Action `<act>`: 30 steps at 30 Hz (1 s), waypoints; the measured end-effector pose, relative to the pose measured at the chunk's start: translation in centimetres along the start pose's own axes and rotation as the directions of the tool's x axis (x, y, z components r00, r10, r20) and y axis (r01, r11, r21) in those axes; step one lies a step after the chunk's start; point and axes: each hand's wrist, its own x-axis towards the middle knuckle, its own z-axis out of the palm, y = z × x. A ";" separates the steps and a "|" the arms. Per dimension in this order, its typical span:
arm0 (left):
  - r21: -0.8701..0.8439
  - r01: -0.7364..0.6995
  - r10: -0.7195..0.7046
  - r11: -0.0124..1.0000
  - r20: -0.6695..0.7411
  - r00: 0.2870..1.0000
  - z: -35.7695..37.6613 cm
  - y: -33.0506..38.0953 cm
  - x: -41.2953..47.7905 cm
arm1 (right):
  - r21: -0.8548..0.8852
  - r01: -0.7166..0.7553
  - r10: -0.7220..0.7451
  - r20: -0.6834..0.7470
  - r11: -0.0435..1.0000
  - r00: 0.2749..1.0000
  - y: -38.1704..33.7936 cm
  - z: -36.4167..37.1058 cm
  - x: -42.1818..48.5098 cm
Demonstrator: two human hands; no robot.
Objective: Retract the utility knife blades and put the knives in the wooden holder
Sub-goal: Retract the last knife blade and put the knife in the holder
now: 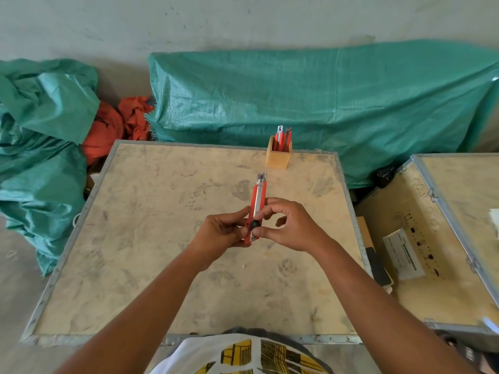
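Fingers [244,211] of the left hand [220,232] pinched round the lower end of the red knife [258,195], so clamped on it, not loose. Right hand [290,225] right beside it, fingertips closed on the black knob [254,224] near the bottom of the handle, so also gripping the same knife. Held up over the middle of the worktop [162,238], tip pointing away toward the far edge.

Progress check, left to right:

- Left half of the worktop: no knives lying there, just smudges and dust.
- Middle: the one knife in hand. Metal end sticking out past the red body at the top; can't tell for sure if that's bare blade or just the metal guide. Guessing the blade is nearly or fully in and the knob is getting tightened or about to be slid.
- A bit right of centre, at the far edge: wooden holder [278,157] standing upright, with what looks like two or three red knives [282,136] already poking out of it. Exact count too small to call.

So mostly done, by the look of it. Can't spot any other loose knife anywhere on the worktop. Left to do: finish pulling back or locking this blade, then drop it into the holder with the rest. Looks like the last one, going by what shows.
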 end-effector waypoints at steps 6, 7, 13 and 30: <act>-0.032 -0.010 0.011 0.999 0.021 1.000 1.0 0.2 0.5 | 0.035 0.006 -0.005 -0.033 0.999 0.999 0.2 -0.9 -0.3; -0.028 -0.009 0.009 1.000 0.017 1.000 1.1 0.3 0.6 | 0.031 0.015 -0.013 -0.062 0.999 0.998 0.3 -0.9 -0.3; 0.002 -0.001 0.001 1.000 0.001 1.000 1.6 0.2 2.2 | 0.042 0.029 -0.023 -0.141 0.999 0.990 1.5 -1.4 0.0; 0.175 -0.016 0.031 0.984 -0.083 0.996 4.3 3.8 18.0 | 0.147 -0.033 0.084 -0.354 0.989 0.931 5.8 -11.9 11.6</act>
